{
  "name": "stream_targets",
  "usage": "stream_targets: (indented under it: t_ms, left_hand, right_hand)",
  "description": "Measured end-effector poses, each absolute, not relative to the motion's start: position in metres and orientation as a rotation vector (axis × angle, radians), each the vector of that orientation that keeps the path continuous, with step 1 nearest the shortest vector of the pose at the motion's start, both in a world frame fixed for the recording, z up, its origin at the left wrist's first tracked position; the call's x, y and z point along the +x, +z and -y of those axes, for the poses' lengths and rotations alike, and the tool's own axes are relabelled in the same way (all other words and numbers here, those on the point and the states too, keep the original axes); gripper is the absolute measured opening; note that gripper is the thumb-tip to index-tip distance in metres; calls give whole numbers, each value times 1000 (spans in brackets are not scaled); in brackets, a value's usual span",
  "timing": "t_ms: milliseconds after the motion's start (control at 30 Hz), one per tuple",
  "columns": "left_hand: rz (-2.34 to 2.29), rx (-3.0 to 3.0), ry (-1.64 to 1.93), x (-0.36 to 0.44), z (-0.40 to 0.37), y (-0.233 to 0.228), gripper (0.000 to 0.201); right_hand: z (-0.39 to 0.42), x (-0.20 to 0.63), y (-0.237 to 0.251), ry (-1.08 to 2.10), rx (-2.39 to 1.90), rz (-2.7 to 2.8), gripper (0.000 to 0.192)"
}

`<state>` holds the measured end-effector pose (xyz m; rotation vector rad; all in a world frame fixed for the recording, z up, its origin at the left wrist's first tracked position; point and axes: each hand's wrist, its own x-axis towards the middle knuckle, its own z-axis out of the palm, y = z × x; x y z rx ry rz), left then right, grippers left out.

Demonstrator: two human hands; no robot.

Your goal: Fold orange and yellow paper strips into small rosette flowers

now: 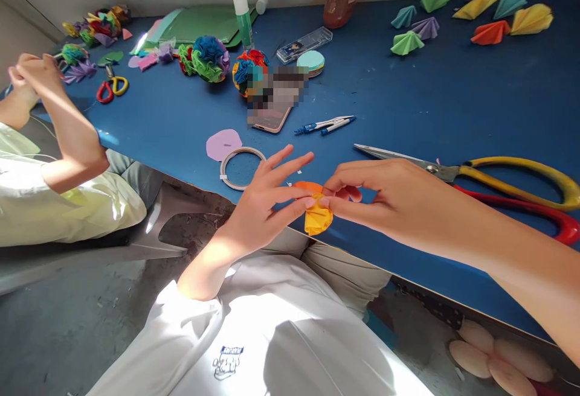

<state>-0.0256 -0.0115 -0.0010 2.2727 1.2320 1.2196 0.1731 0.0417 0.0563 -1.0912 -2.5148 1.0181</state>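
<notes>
— Two hands meet over the near edge of the blue table (408,100), yours both. What do you hold?

— Your left hand (267,197) and your right hand (376,194) pinch one folded piece of yellow-orange paper (317,215) between them. Thumb and forefinger of each close on it; the other left fingers fan out loosely. The paper hangs just off the table's near edge, above your lap.

— And beside it, on the table?

— Just beyond your left hand lies a tape ring (241,168), and touching that, a pale purple paper disc (223,143). Beyond your right hand lie the large scissors (475,175), yellow and red handles pointing right, blades shut.

— Farther in?

— Past the ring, a phone (270,119) and blue-and-white pens (325,124). Behind the phone sit two paper flower balls (206,58), a stack of round paper discs (310,61), a clear case (304,44) and a glue stick (243,20) standing upright. At the table's far right, folded paper fans (492,15) in many colours lie scattered.

— Anyone else?

— Left of the table another person in a pale shirt raises both hands (29,70); what they hold you cannot tell. Near them lie small scissors (111,87) with red and yellow handles.
</notes>
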Motion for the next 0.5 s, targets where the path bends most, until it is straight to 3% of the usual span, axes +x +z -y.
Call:
stream_targets:
  t_ms: [500]
  left_hand:
    - [-1239,2194,1383,-21,13,-2,17]
  right_hand:
    - [-40,173,58,1104,-1036,2473,32]
